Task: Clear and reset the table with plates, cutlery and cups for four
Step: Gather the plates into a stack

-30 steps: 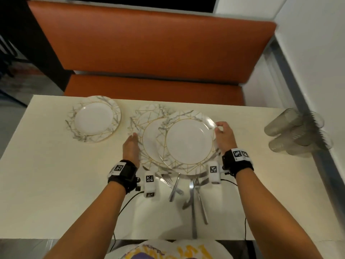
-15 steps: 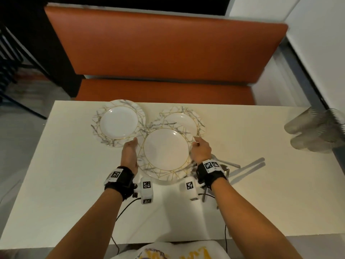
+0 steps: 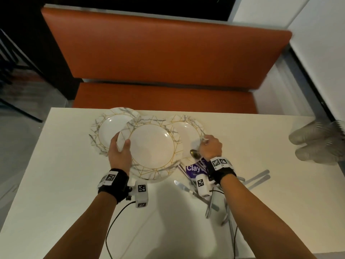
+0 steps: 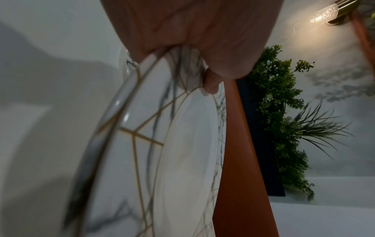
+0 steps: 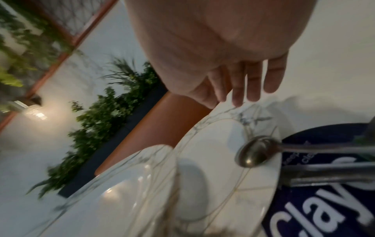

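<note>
- Head view: we see a cream worktop (image 3: 56, 184) w/ three marble-and-gold plates along its far edge, in front of an orange bench seat (image 3: 164, 53).
- Middle plate (image 3: 152, 144) is the one in the left hand (image 3: 119, 156); thumb on top of its left rim, fingers under it, so that grip is closed on the plate. It overlaps the left plate (image 3: 106, 131) and the right plate (image 3: 188, 135), both lying on the worktop.
- Right hand (image 3: 211, 147) sits at the near-right rim of the right plate; finger pose not clear from here.
- Spoon (image 3: 195, 153) bowl just beside that hand, over a purple "Clay" card (image 3: 192, 170). More cutlery (image 3: 211, 202) – knives, forks – piled near the right wrist.
- Clear cups (image 3: 317, 144) lie on their sides at the worktop's right edge, well apart from the plates; blurred.
- Left wrist view: we see the left hand (image 4: 192, 32) pinching the middle plate (image 4: 142, 152) by its rim, thumb tip on the upper face. Orange bench (image 4: 239, 160) and green plants (image 4: 284, 120) behind.
- Right wrist view: right hand (image 5: 233, 56) w/ fingers (image 5: 252, 80) straight, tips at the far rim of the right plate (image 5: 223, 160); grip open, holding nothing. Spoon (image 5: 253, 152) bowl rests on that plate's rim, next to the card (image 5: 324, 208). Middle plate's edge (image 5: 131, 176) is blurred in the foreground.
</note>
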Available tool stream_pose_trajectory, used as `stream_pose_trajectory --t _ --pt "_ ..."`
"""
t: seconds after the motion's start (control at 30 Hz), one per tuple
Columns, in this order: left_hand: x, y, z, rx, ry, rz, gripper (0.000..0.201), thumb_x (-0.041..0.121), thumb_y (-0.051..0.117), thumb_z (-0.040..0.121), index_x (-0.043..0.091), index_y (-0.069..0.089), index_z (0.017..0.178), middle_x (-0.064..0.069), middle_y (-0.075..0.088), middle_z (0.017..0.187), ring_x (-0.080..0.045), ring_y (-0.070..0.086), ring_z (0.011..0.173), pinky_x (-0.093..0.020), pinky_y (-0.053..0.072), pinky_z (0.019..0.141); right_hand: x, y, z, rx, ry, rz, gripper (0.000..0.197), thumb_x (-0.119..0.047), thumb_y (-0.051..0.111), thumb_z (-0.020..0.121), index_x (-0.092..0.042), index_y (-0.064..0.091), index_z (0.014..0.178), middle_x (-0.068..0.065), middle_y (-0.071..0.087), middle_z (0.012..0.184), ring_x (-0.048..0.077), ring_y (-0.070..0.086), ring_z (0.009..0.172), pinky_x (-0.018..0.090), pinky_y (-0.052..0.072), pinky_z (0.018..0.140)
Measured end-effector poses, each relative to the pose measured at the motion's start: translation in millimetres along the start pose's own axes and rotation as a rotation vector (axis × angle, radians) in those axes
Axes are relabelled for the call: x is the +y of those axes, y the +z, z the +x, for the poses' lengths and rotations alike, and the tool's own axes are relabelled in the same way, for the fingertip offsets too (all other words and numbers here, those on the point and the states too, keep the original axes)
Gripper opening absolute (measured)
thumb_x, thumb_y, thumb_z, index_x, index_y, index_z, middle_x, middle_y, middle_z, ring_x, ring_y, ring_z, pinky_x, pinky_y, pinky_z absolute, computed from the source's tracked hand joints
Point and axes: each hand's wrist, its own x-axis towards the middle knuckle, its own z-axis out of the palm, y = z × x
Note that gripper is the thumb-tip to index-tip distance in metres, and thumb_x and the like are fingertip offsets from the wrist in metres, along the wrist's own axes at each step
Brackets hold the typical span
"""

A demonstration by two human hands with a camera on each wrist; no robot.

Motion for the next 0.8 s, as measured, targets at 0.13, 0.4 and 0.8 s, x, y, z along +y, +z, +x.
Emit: stream_pose_trajectory --t 0.13,0.4,0.8 --pt "4 -3 14 0.056 0.023 0.014 0.051 0.026 0.059 0.103 0.024 0.046 0.152 0.000 0.049 0.153 -0.019 0.045 0.140 -0.036 0.041 0.111 15 2 31 -0.137 0.198 -0.075 0.047 -0.034 0.062 0.094 -0.011 0.052 0.134 0.012 0.059 0.132 0.034 0.055 0.119 0.040 0.048 0.098" --pt "11 5 28 0.131 0.034 0.006 0.048 0.021 0.058 0.104 0.019 0.047 0.151 -0.001 0.050 0.150 -0.010 0.045 0.128 -0.027 0.039 0.101 23 3 51 -0.135 0.116 0.091 0.025 -0.024 0.067 0.095 -0.008 0.070 0.114 0.008 0.071 0.116 0.029 0.064 0.103 0.026 0.045 0.081" --pt "7 3 30 0.099 0.054 -0.028 0.048 0.025 0.059 0.102 0.023 0.049 0.149 0.003 0.053 0.146 -0.011 0.052 0.127 -0.019 0.048 0.094 44 11 77 -0.091 0.070 0.395 0.032 -0.011 0.067 0.087 -0.020 0.063 0.118 0.005 0.072 0.114 0.024 0.067 0.106 0.045 0.053 0.101"
